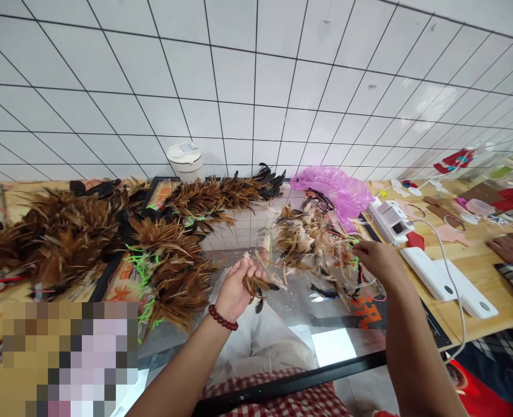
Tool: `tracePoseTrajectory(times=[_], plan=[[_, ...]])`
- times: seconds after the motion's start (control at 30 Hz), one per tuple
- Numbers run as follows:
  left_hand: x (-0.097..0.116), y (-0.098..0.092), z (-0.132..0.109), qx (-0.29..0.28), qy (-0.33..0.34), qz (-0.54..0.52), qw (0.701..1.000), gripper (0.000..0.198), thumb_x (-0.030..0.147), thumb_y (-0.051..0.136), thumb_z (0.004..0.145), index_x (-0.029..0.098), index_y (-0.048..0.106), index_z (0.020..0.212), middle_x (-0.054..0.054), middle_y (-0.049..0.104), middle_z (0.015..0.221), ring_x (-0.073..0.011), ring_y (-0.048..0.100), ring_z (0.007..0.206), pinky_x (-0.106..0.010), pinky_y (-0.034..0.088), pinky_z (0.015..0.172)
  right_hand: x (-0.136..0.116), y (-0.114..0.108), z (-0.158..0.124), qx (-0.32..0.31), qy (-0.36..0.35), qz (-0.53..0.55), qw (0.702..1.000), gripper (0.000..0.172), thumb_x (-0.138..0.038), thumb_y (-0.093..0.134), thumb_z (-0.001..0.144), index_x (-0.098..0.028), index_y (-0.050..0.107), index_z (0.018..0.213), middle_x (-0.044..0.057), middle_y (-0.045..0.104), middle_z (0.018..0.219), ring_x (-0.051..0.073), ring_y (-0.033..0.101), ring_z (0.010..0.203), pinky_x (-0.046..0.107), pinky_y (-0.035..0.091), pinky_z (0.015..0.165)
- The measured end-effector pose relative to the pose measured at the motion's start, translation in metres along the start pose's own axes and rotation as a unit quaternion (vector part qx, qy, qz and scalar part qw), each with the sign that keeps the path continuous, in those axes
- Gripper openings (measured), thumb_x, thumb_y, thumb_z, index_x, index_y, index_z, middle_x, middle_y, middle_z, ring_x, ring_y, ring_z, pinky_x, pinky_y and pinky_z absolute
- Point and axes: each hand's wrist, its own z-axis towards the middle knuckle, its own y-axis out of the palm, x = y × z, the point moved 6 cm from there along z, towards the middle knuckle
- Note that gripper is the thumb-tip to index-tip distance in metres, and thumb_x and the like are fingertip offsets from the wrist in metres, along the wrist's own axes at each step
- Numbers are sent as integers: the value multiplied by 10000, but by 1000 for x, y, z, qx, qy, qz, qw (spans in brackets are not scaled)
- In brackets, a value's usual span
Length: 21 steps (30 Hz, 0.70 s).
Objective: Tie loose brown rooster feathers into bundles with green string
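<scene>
1. The glass tabletop [334, 344] ends in a black frame [308, 379] at the near edge. Bare glass lies between the two forearms.
2. The left hand [235, 289] is curled tight around a small tuft of brown feathers [258, 285], held above the glass near the middle.
3. The right hand [377, 259] has bent fingertips at the edge of a wispy loose feather pile [310, 237]. Whether it grips anything cannot be told.
4. Shaggy tied feather bundles [169, 255] bound with green cord [139, 263] crowd the left side.
5. A crinkled pink plastic bag [341, 188] lies behind the pile.
6. A co-worker's hand [512, 248] rests on the wooden bench [491, 272].
</scene>
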Motion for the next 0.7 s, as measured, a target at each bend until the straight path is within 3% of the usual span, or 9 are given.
tracePoseTrajectory(times=[0.17, 0.3, 0.43, 0.57, 0.7], plan=[[-1, 1, 1, -6, 5, 6, 1000, 294, 326, 802, 689, 146, 570, 688, 54, 467, 563, -102, 553, 606, -297, 518, 730, 23, 11, -5, -1, 47, -1, 999, 292, -352, 493, 833, -265, 733, 975, 61, 738, 931, 248, 657, 861, 305, 404, 645], [-1, 1, 1, -8, 7, 19, 1000, 284, 333, 785, 709, 142, 575, 696, 51, 470, 565, -104, 556, 615, -303, 518, 747, 20, 23, -5, 8, -22, -10, 1000, 295, -225, 490, 807, -268, 740, 958, 60, 702, 1056, 220, 647, 877, 305, 426, 697], [-1, 1, 2, -16, 4, 24, 1000, 256, 330, 735, 767, 141, 573, 709, 48, 470, 568, -106, 558, 614, -314, 518, 758, 12, 34, -6, 8, -81, -16, 997, 226, -174, 501, 775, -223, 714, 830, 90, 678, 960, 217, 624, 850, 309, 434, 709], [-1, 1, 3, -22, 6, 21, 1000, 261, 317, 757, 742, 133, 576, 705, 43, 475, 565, -112, 561, 614, -306, 515, 742, 9, 16, -10, 69, -131, 125, 981, 151, -254, 493, 830, -199, 631, 806, 63, 662, 800, 187, 595, 725, 297, 437, 658], [-2, 3, 3, -24, 6, 22, 999, 261, 317, 756, 742, 133, 575, 700, 39, 478, 564, -114, 563, 611, -291, 511, 722, 9, -14, -17, 119, -112, 331, 929, 203, -393, 576, 830, -200, 619, 875, 22, 644, 724, 144, 570, 631, 277, 462, 614]])
